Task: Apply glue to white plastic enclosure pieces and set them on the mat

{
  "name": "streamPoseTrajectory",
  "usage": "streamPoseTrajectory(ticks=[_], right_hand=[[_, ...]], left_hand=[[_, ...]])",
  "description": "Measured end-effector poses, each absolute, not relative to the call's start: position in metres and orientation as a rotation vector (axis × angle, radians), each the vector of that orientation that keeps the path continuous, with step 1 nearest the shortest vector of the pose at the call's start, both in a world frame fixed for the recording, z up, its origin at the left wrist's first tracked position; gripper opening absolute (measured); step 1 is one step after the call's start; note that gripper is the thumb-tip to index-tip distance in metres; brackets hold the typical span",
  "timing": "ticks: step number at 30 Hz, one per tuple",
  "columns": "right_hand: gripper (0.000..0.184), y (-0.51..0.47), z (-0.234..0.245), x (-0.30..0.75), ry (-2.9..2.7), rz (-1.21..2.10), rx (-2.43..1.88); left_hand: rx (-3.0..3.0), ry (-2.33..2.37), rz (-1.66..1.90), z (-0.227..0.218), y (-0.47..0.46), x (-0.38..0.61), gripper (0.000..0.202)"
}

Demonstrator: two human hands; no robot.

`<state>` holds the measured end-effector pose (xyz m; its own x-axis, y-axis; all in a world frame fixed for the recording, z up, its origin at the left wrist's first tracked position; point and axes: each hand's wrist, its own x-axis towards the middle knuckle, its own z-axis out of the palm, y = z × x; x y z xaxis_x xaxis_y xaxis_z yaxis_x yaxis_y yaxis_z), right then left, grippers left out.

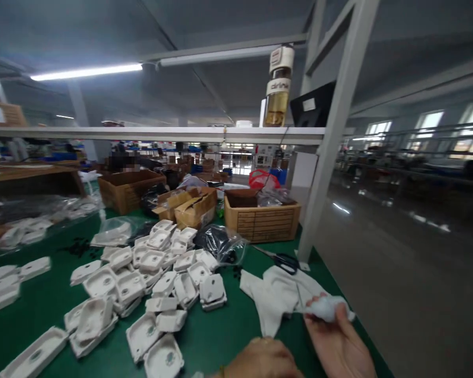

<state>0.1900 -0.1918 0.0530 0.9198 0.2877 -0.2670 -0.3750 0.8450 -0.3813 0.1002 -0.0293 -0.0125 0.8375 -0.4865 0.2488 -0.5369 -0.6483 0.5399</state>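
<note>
My right hand sits at the bottom right over the green table and pinches one edge of a white cloth glove that lies flat on the mat. My left hand is at the bottom edge beside it, its back toward me and fingers curled under; what it holds is hidden. To the left lies a heap of several white square plastic housings.
Black-handled scissors lie beside a grey upright post. Cardboard boxes and clear plastic bags stand behind the housings. A drink bottle stands on the overhead shelf. A person sits at the far left rear. An open aisle floor runs on the right.
</note>
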Motion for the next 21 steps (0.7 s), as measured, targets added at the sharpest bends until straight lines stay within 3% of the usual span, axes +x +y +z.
streamPoseTrajectory(ticks=[4, 9, 12, 15, 18, 21], right_hand=[[0.042, -0.184, 0.059, 0.184, 0.182, 0.361, -0.314], [0.037, -0.183, 0.054, 0.183, 0.116, 0.354, -0.271], [0.032, -0.182, 0.051, 0.184, 0.057, 0.306, -0.291], [0.035, -0.183, 0.048, 0.188, 0.072, 0.245, -0.295], [0.039, -0.188, 0.046, 0.194, 0.076, 0.202, -0.295], [0.039, -0.192, 0.047, 0.197, 0.079, 0.197, -0.278]], left_hand=[[2.542, -0.587, 0.124, -0.005, -0.03, 0.096, 0.044], [2.523, -0.557, 0.159, 0.0, -0.028, 0.101, 0.04], [2.471, -0.508, 0.462, 0.017, -0.027, 0.089, 0.044], [2.284, -0.173, 0.856, 0.043, -0.018, 0.072, 0.035], [2.077, 0.294, 0.948, 0.071, 0.009, 0.063, 0.042], [2.156, 0.411, 0.999, 0.093, 0.049, 0.065, 0.044]])
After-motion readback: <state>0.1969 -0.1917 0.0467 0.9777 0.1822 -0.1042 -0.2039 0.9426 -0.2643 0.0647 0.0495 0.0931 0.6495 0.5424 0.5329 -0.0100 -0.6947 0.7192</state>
